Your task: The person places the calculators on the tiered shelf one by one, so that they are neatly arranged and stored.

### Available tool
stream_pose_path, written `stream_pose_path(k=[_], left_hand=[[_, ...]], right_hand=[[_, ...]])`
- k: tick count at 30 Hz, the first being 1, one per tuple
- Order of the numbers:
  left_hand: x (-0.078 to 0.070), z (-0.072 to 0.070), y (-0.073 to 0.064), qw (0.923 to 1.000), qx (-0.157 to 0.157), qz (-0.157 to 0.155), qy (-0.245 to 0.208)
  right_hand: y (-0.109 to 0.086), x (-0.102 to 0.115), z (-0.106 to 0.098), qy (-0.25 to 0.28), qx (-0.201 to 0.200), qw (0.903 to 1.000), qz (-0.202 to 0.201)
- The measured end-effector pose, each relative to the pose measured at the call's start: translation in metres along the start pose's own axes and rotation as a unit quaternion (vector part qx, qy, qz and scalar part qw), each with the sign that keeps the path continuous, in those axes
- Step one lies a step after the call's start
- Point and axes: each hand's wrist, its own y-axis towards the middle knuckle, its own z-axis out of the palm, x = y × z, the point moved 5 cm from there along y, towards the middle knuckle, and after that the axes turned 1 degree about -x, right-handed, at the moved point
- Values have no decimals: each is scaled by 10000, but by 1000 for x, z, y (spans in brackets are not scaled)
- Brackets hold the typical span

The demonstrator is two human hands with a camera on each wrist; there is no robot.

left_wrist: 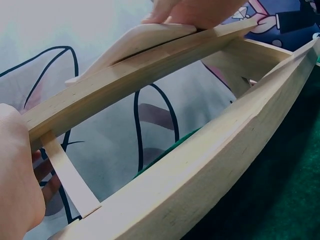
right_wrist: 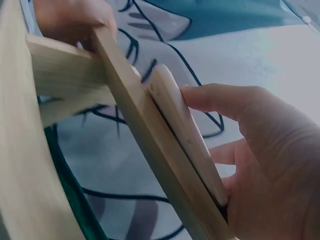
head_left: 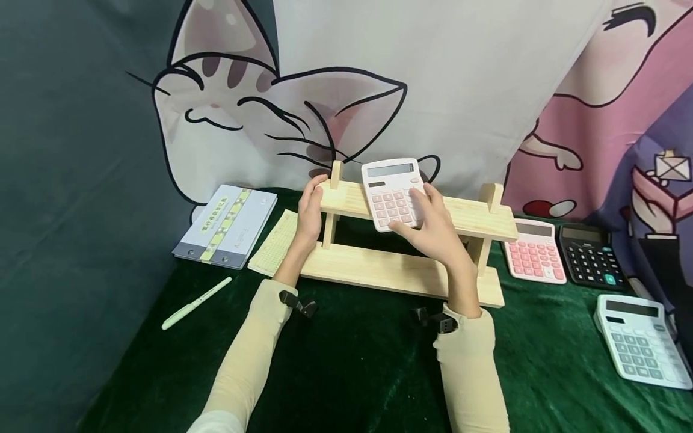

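A two-tier wooden shelf stands on a green velvet cloth. My left hand holds the left end of its upper board; in the left wrist view some fingers of this hand show beneath the board. A white calculator with pale pink keys lies against the upper board, left of its middle. My right hand grips this calculator by its lower right part, thumb at the bottom edge and fingertips over the right-hand keys. In the right wrist view the calculator is seen edge-on, close along the board.
Left of the shelf lie a notebook, a yellowish paper pad and a pale green pen. To the right are a pink-keyed calculator, a black calculator and a white-grey calculator. A cartoon-printed curtain hangs behind.
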Motion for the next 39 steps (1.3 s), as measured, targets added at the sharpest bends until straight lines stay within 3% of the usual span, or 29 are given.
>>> stream_pose_path(k=[12,22,30,39], left_hand=[[1,3,2,9999,44,44,-100],[1,2,0,9999,5,32,-99],[1,0,0,9998,-19,59,-162],[1,0,1,9999,26,46,-146]], right_hand=[[0,32,37,-216,-623,9976,221],[-2,35,38,-184,-546,9983,0],[2,41,45,-383,-999,9941,-170],[2,46,51,-257,-1144,9931,-67]])
